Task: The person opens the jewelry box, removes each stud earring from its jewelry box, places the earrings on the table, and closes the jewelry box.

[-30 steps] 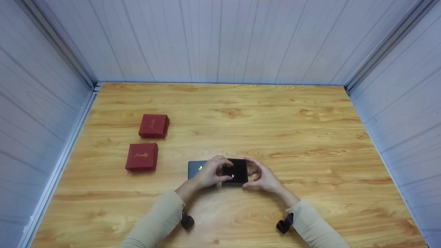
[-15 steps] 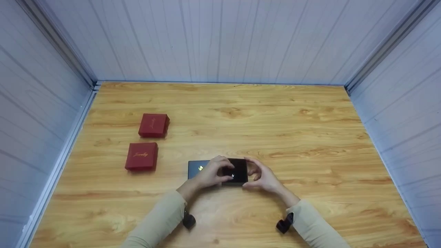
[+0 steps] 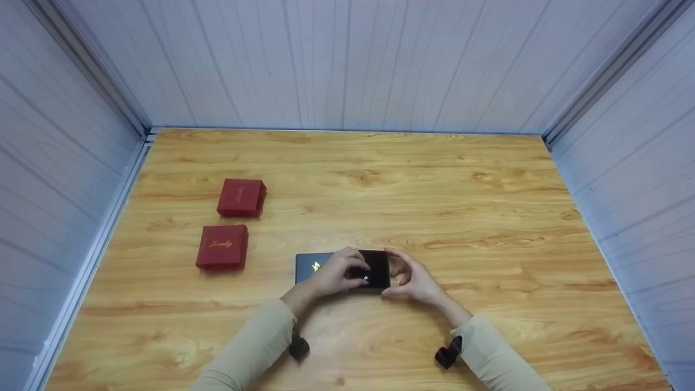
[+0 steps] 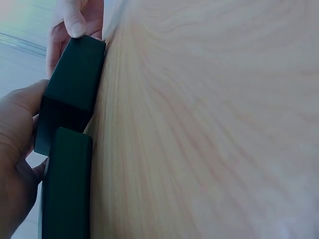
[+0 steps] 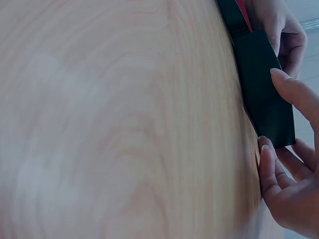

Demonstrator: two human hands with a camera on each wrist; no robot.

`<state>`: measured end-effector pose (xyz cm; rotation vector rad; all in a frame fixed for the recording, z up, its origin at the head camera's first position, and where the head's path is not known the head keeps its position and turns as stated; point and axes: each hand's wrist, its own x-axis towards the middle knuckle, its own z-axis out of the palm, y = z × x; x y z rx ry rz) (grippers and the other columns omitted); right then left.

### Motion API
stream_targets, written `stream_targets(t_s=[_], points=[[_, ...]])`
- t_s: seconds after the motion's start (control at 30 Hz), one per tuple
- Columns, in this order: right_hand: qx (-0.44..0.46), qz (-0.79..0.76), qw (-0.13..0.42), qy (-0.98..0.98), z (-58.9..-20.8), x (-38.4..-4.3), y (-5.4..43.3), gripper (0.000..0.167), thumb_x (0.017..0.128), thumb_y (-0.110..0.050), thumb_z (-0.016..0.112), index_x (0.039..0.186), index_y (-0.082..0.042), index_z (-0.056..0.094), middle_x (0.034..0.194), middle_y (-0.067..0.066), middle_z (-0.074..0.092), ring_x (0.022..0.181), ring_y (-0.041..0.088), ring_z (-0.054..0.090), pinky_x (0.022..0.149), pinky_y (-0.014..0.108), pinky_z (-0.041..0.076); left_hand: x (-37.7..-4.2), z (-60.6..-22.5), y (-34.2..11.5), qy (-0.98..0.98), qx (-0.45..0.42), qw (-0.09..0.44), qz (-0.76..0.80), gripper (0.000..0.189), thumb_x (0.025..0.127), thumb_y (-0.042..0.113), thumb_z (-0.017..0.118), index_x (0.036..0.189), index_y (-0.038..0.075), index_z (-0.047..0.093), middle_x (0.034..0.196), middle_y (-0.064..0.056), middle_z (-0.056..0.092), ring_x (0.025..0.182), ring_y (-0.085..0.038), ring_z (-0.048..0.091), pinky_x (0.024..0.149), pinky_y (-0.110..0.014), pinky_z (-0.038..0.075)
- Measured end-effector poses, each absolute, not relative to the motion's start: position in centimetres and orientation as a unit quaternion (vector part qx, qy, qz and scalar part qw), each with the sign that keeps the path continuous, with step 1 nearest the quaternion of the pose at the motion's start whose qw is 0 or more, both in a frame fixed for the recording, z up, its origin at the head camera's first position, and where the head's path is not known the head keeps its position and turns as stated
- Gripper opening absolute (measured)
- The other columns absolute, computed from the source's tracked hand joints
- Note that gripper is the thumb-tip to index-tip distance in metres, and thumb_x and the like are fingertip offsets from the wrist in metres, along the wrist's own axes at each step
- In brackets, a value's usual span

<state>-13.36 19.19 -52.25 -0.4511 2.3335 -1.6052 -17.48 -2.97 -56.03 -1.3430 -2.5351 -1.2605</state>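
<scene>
Across the bench (image 3: 488, 217), only part of the work appears done. Two red boxes, one farther back (image 3: 241, 197), one nearer (image 3: 221, 246), are left untouched and look closed. The blue-green lid (image 3: 310, 266), as it is judged to be, is already off and laid partly beneath the left hand (image 3: 330, 272). Beside it, the opened dark box (image 3: 382, 267) is clasped on the bench in the right hand's (image 3: 415, 279) grip; whether anything is pinched by the left cannot be told. Inside, the small star (image 3: 366, 278) is seen; closing seems left.
</scene>
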Motion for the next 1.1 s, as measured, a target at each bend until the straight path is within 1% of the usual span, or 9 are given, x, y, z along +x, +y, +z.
stream_targets(t_s=[0.27,0.37,0.57,0.77,0.93,1.1], points=[[-0.154,-0.554,0.133,0.808,-52.21,-13.29,19.13,0.082,0.061,-0.002,0.079,0.131,0.003,0.036,0.112,0.023,0.049,0.085,0.042,0.050,0.058,0.026,0.043,-17.44,-56.04,-2.77,-0.810,-0.427,0.007,-0.401,0.019,0.073,0.017,0.072,0.087,0.005,0.070,0.088,-0.002,0.057,0.090,-0.016,0.049,0.083,-0.027,0.039],[-0.154,-0.554,0.133,0.807,-52.24,-13.28,19.11,0.082,0.061,-0.002,0.079,0.131,0.003,0.036,0.109,0.023,0.049,0.084,0.042,0.049,0.058,0.027,0.044,-17.40,-56.00,-2.68,-0.813,-0.427,0.013,-0.395,0.017,0.073,0.017,0.072,0.085,0.006,0.071,0.086,-0.002,0.057,0.088,-0.016,0.049,0.082,-0.026,0.039],[-0.157,-0.552,0.133,0.808,-52.33,-13.30,19.14,0.080,0.062,0.000,0.078,0.131,0.003,0.036,0.110,0.022,0.049,0.084,0.041,0.049,0.059,0.028,0.044,-17.27,-56.00,-2.56,-0.814,-0.429,0.029,-0.390,0.014,0.072,0.016,0.073,0.082,0.007,0.072,0.084,-0.001,0.057,0.085,-0.015,0.050,0.078,-0.025,0.041],[-0.155,-0.548,0.134,0.811,-52.28,-13.30,19.16,0.081,0.062,-0.003,0.078,0.131,0.002,0.036,0.103,0.024,0.050,0.084,0.041,0.049,0.060,0.029,0.044,-17.26,-56.04,-2.47,-0.821,-0.422,0.038,-0.383,0.011,0.071,0.018,0.074,0.079,0.010,0.072,0.083,0.001,0.056,0.083,-0.014,0.050,0.075,-0.024,0.041],[-0.153,-0.550,0.133,0.810,-52.22,-13.29,19.13,0.081,0.062,-0.001,0.078,0.131,0.002,0.037,0.107,0.024,0.050,0.085,0.042,0.049,0.059,0.026,0.043,-17.29,-56.00,-2.41,-0.823,-0.419,0.038,-0.382,0.010,0.071,0.018,0.074,0.075,0.010,0.072,0.082,0.000,0.056,0.083,-0.015,0.050,0.076,-0.024,0.041],[-0.151,-0.551,0.132,0.810,-52.21,-13.31,19.09,0.080,0.062,0.000,0.078,0.131,0.002,0.037,0.107,0.023,0.050,0.085,0.042,0.049,0.059,0.025,0.043,-17.30,-55.91,-2.40,-0.826,-0.417,0.035,-0.379,0.008,0.071,0.018,0.074,0.073,0.010,0.072,0.082,0.001,0.057,0.082,-0.015,0.050,0.076,-0.024,0.041]])
